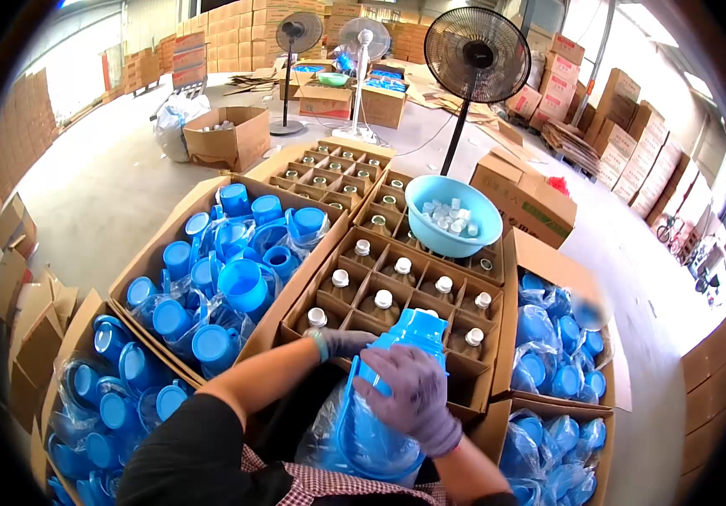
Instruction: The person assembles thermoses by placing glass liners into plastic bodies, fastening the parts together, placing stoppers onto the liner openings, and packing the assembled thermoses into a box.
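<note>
We have our right hand (414, 392), in a grey-purple glove, across a blue plastic container (422, 329); its grip is closed around the container, the fingers curled over it. Our left hand (342, 341), also gloved, is at the container's upper left side; its fingertips are hidden, so we cannot tell how far its grip is closed or whether it has hold of anything. The container slants in front of our body, its upper end over the near edge of a divided carton (292, 325), with clear plastic wrap (321, 434) around its lower part. In that carton, white-capped bottles (382, 308) stand upright in separate compartments. Just beyond, a light blue basin (454, 247) holds small whitish caps (451, 215). To our left, another carton (302, 274) holds blue cups (243, 282), some bagged in clear plastic.
</note>
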The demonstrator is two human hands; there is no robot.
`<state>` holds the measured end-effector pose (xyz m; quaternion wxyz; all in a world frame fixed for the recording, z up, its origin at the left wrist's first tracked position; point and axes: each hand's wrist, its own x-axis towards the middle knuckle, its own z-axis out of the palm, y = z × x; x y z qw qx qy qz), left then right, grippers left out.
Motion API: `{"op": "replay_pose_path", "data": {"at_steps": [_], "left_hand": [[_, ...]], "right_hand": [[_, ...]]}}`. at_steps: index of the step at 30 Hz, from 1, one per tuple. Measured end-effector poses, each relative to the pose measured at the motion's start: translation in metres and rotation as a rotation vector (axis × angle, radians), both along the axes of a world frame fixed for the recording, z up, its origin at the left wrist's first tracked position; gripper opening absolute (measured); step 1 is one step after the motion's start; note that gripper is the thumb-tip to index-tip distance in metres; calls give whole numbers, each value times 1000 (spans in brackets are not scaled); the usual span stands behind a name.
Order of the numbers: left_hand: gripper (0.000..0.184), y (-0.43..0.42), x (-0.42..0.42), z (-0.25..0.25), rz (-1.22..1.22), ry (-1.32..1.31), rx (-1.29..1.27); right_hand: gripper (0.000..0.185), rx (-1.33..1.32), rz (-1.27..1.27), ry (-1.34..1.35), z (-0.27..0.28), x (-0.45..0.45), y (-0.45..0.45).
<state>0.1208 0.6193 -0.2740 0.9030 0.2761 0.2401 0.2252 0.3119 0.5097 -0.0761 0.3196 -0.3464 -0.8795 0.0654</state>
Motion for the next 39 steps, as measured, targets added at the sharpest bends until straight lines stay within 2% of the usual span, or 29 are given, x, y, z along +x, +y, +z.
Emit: {"op": "replay_pose_path", "data": {"at_steps": [3, 4, 6, 8, 10, 11, 12, 14, 16, 18, 19, 20, 21, 22, 23, 24, 26, 27, 29, 30, 31, 32, 33, 34, 35, 36, 37, 38, 39], "left_hand": [[44, -6, 3, 13, -8, -118, 140], [44, -12, 6, 23, 0, -145, 177], [45, -26, 21, 45, 22, -197, 251], [47, -42, 38, 74, 54, -235, 334], [49, -55, 50, 102, 78, -241, 430], [50, -60, 48, 111, 43, -268, 499], [52, -65, 46, 120, 11, -297, 567], [50, -96, 32, 163, 170, -145, 720], [51, -117, 15, 186, 265, 51, 915], [58, -156, -12, 188, 552, 166, 817], [62, -201, -17, 212, 637, 393, 722], [70, -234, -3, 210, 784, 201, 1024], [80, -263, 15, 212, 738, 374, 1220], [87, -276, 18, 210, 657, 407, 1215], [95, -288, 21, 206, 575, 440, 1212], [100, -277, 7, 202, 477, 335, 1047], [116, -257, -21, 220, 258, 78, 743], [118, -242, -37, 232, 104, 44, 755], [119, -212, -57, 224, -183, -73, 837], [115, -197, -55, 207, -274, -113, 967], [114, -202, -50, 207, -206, -104, 891], [113, -206, -41, 208, -143, -91, 817], [109, -234, -29, 229, 7, -78, 657], [105, -245, -12, 206, 235, 273, 712], [104, -270, 21, 190, 424, 422, 1033], [102, -299, 46, 181, 611, 570, 1331], [104, -312, 32, 256, 243, 851, 1044], [110, -293, 18, 239, 225, 603, 971], [115, -274, 5, 223, 188, 363, 871]], "right_hand": [[32, -292, 184, -10, 35, 23, 32], [33, -272, 278, 129, 44, 36, 47], [40, -43, 371, 115, 85, 59, 70], [52, -310, 407, 221, 96, 71, 71], [61, -553, 626, 68, 133, 65, 48], [67, -531, 707, -32, 163, 56, 29], [63, -441, 805, -74, 175, 41, 7], [52, -288, 668, -234, 203, 12, -54], [43, -241, 494, -192, 200, 15, -82], [32, -219, 263, -93, 188, 27, -87], [27, -224, 116, -5, 164, 43, -68], [27, -133, 115, -200, 131, 76, -30], [28, -53, 110, -395, 103, 101, 0], [33, -428, -147, -297, 95, 103, -4], [39, -427, -159, -366, 112, 93, -31], [47, -399, -174, -430, 148, 74, -65], [44, -356, -108, -353, 210, 51, -139], [50, -54, 148, -445, 223, 39, -155], [54, 165, 500, -480, 221, 32, -168], [52, 90, 595, -418, 207, 32, -166], [51, 20, 690, -348, 191, 31, -161], [56, 42, 633, -185, 178, 45, -145], [47, 50, 480, -54, 159, 65, -124], [40, -63, 142, 11, 142, 81, -109], [38, -222, -164, -39, 124, 95, -90], [39, -207, -249, -171, 117, 102, -95], [41, -190, -327, -311, 109, 110, -100], [41, -223, -476, -388, 142, 88, -127], [44, 122, -276, -454, 178, 70, -160]]}}
